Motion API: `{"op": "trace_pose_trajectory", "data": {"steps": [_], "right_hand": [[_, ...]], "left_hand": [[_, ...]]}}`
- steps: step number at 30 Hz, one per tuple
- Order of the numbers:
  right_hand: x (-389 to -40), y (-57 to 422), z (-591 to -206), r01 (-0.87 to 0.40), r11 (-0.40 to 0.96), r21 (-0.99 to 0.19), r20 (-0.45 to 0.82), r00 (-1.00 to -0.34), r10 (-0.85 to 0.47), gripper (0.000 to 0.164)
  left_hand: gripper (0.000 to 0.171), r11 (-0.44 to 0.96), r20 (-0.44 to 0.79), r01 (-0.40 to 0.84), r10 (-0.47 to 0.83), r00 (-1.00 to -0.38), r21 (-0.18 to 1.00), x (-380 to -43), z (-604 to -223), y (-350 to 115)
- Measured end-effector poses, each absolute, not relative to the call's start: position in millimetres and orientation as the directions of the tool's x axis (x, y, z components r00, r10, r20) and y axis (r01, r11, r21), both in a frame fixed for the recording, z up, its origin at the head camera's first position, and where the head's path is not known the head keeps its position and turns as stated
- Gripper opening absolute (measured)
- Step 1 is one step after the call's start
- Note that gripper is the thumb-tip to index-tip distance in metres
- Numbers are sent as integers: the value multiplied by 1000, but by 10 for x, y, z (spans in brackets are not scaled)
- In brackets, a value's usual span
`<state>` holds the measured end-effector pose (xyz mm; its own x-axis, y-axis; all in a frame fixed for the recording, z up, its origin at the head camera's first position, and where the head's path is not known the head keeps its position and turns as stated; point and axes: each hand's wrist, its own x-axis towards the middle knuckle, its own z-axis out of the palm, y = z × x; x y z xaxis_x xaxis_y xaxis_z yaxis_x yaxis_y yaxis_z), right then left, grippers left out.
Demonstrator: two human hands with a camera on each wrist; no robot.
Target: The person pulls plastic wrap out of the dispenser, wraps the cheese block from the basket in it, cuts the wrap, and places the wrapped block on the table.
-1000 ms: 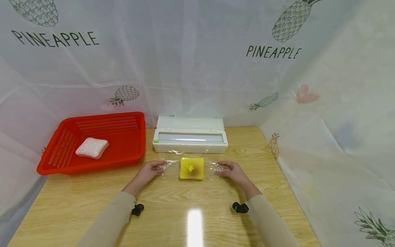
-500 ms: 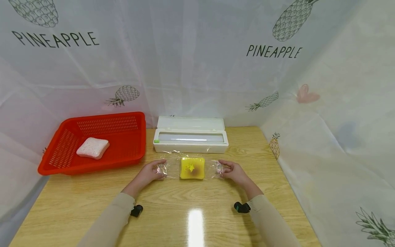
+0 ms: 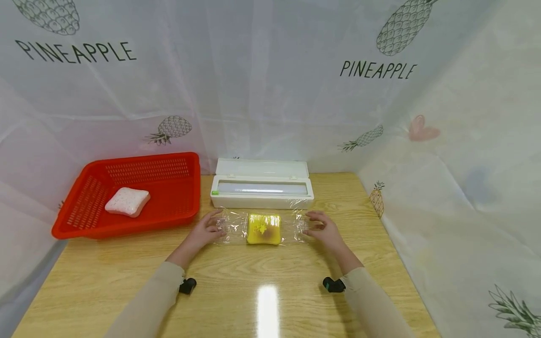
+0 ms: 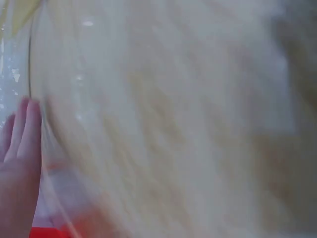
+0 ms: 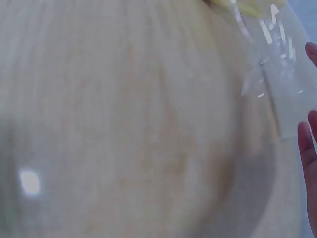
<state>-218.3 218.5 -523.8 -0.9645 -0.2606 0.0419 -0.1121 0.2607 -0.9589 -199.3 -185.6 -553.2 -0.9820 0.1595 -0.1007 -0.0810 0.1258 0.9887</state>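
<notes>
A yellow toast-shaped block (image 3: 264, 229) with a browned patch lies on the wooden table. Clear cling film (image 3: 235, 226) covers it and stretches out to both sides. My left hand (image 3: 205, 231) is at the film's left end, fingers fairly straight and close to the film in the left wrist view; contact is hard to tell. At the film's right end is my right hand (image 3: 327, 233). In the right wrist view its fingers (image 5: 305, 144) are spread and stand apart from the film. Just behind the block stands a white cling film dispenser (image 3: 262, 202), lid raised, roll inside.
A red plastic basket (image 3: 177, 217) stands at the back left, holding a whitish-pink bread-shaped block (image 3: 127, 202). Curtains (image 3: 270, 94) printed with pineapples hang behind and beside the table (image 3: 228, 291). Light glares off the table's front.
Both hands have moved slightly back, and the right one also outward. The right fingers have come off the film's end. The film has shifted, with new glare over the yellow block.
</notes>
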Motion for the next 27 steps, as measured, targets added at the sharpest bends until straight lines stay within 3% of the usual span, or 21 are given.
{"op": "trace_pose_trajectory", "data": {"steps": [5,10,17,23,27], "right_hand": [[-2327,2028,-5040,-255,332,-908,159,-944,-290,48],[-2570,1794,-5020,-303,322,-897,184,-918,-350,44],[-2734,1330,-4772,-273,278,-921,132,-890,-437,37],[-2766,912,-4550,-237,275,-932,78,-871,-485,37],[-2952,666,-4721,-236,264,-935,81,-868,-490,38]], "left_hand": [[89,62,-75,-73,32,-997,995,-2094,-5463,-1829],[91,32,-124,-126,-42,-991,992,-2231,-5494,-1831],[71,21,-68,-70,-115,-991,997,-2364,-5544,-1773],[79,28,-30,-34,-134,-990,999,-2385,-5595,-1741],[79,58,-59,-65,-110,-992,996,-2475,-5603,-1761]]}}
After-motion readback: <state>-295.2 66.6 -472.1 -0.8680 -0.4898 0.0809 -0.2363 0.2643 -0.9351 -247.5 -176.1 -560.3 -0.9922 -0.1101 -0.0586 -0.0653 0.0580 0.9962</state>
